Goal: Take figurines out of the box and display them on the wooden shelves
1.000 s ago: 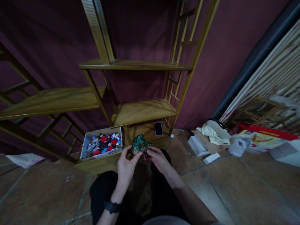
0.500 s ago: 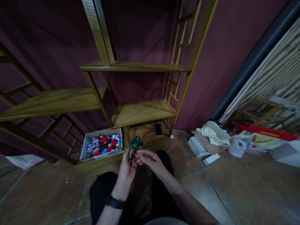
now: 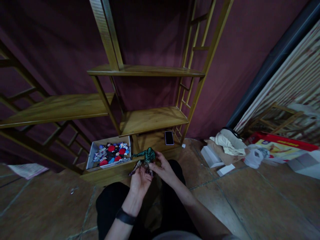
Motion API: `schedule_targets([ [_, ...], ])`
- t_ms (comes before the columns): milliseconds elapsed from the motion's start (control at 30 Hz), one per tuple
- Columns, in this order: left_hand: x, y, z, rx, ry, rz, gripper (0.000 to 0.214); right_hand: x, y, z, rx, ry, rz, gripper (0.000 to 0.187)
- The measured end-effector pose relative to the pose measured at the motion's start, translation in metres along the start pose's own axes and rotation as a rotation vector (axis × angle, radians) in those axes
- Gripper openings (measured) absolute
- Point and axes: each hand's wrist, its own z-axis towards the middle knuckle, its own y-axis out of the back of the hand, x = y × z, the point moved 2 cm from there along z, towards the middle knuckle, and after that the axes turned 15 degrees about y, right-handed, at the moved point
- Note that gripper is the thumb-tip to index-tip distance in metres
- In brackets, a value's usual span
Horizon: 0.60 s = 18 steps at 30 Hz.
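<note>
A dark figurine (image 3: 147, 156) with a shiny green upper part and a brown-purple lower part is between my hands, above my lap. My left hand (image 3: 140, 181) is palm up beneath its lower part, the fingers partly hidden behind it. From the right side, my right hand (image 3: 162, 168) grips the figurine, its thumb across the front. Just left of my hands, an open white box (image 3: 89, 156) holds several small figures in blue, black, red and white.
A wooden shelf unit (image 3: 153, 120) stands against the wall ahead. On its bottom board lies a phone (image 3: 169, 138). To the right on the tiled floor are a white carton (image 3: 212, 156), a cream cloth (image 3: 226, 143), a plastic bag (image 3: 253, 156) and a red-edged box (image 3: 282, 146).
The figurine has turned so that a green limb now points left. My left hand has opened flatter beneath it, and my right hand has moved up onto its right side.
</note>
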Motion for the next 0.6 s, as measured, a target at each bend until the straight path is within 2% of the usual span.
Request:
schedule_targets([
  [100,0.009,0.000,0.001,-0.009,-0.025,-0.032,0.021,-0.003,-0.003,0.004,-0.011,-0.035,0.142,0.057],
  [300,0.021,-0.010,-0.001,0.039,0.007,-0.011,0.022,-0.004,-0.004,0.007,-0.142,-0.120,0.251,0.030],
  [400,0.018,-0.011,-0.003,0.069,0.074,0.016,0.024,0.000,0.001,0.010,-0.184,-0.155,0.262,0.029],
  [467,0.012,-0.009,-0.004,0.043,0.102,0.032,0.030,-0.001,0.006,0.013,-0.184,-0.155,0.267,0.030],
  [600,-0.001,-0.010,-0.012,0.037,0.085,-0.007,0.035,-0.011,0.012,0.018,-0.162,-0.098,0.264,0.033],
])
